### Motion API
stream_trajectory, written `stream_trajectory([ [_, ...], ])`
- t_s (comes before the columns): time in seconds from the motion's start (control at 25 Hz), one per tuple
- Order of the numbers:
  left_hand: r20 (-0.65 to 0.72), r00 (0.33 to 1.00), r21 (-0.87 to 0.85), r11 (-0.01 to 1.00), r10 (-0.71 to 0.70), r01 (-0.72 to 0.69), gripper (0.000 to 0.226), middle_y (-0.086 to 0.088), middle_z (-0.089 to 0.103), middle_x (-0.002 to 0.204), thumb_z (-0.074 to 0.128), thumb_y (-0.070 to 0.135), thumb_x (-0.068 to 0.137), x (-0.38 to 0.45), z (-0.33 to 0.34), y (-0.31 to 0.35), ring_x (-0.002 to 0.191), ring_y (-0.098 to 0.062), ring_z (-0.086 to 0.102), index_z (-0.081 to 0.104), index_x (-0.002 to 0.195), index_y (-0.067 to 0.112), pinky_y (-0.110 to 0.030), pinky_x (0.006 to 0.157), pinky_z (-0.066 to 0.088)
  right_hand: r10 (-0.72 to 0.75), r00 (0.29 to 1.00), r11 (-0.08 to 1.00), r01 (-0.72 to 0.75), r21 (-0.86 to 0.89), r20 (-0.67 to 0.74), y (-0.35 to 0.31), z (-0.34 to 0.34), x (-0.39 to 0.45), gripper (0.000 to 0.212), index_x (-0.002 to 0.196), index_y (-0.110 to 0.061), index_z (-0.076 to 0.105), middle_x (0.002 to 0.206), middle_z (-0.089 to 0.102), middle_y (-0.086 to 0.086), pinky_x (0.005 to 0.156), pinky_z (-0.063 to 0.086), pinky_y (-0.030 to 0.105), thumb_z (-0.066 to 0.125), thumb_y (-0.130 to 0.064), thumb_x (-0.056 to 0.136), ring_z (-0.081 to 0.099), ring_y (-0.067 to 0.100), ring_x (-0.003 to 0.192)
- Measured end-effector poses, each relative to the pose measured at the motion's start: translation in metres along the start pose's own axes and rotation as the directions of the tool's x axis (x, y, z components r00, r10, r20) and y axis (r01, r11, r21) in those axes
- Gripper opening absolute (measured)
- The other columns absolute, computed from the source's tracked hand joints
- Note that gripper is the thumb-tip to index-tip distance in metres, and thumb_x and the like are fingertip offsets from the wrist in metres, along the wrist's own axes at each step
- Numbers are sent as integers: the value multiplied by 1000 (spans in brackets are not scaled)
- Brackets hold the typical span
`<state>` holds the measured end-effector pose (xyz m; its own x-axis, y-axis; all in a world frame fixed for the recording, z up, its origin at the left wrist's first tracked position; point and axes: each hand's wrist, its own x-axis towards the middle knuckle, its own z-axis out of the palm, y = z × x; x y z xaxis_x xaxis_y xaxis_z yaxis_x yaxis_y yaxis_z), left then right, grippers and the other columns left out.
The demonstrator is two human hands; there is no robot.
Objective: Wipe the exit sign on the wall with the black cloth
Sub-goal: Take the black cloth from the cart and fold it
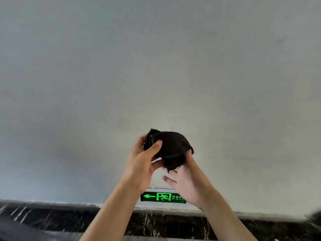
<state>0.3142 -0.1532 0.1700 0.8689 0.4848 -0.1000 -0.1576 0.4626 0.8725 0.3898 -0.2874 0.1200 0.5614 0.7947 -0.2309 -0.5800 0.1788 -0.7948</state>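
A: Both hands up in front of the pale grey wall (156, 66), bare forearms reaching in from below.

B: Black cloth (171, 147) bunched between them, held clear of the wall surface as far as could be told.

A: Left hand (141, 164) had its grip closed on the cloth's left side, thumb pressed across the front fold, fingers wrapped behind.

B: Right hand (188, 181) looser — grip half spread, palm turned inward, fingertips under the cloth's lower right edge, two fingers sticking out free below the dangling corner.

A: Touching the cloth, then, but not clamped like the left.

B: Exit sign (162, 197) sat low on the wall, green and lit, arrow pointing left, running figure beside it, right end hidden behind the right wrist.

A: Well below the cloth, just above the dark marbled skirting (52, 218) at the foot of the wall.

B: Cloth and sign apart, no contact.
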Motion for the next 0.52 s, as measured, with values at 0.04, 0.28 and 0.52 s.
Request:
stream_trajectory([
  [0.04,-2,1000,21,1000,-7,7,17,-10,76,100,59,5,98,3,5,-8,91,-26,74,63,114,8,-35,69,62,-32,999,998,34,59,-27,-6,-7,-5,73,139,-34,44,141,54,-5,108,35,44,58,-67,75,49,13,127],
  [0.28,-106,986,257,955,-127,150,17,-14,75,102,64,2,96,25,4,-92,90,-25,75,66,111,8,-31,69,62,-163,950,968,207,145,-265,11,-71,6,44,128,-12,57,125,66,13,95,44,37,64,-26,87,60,24,118],
  [0.52,-285,955,424,883,-81,201,14,1,77,94,68,9,95,66,-50,-190,86,-16,74,68,104,20,-33,75,62,-110,875,965,207,158,-471,82,-135,60,33,117,-11,62,110,73,11,90,50,40,64,-19,85,69,24,103],
])
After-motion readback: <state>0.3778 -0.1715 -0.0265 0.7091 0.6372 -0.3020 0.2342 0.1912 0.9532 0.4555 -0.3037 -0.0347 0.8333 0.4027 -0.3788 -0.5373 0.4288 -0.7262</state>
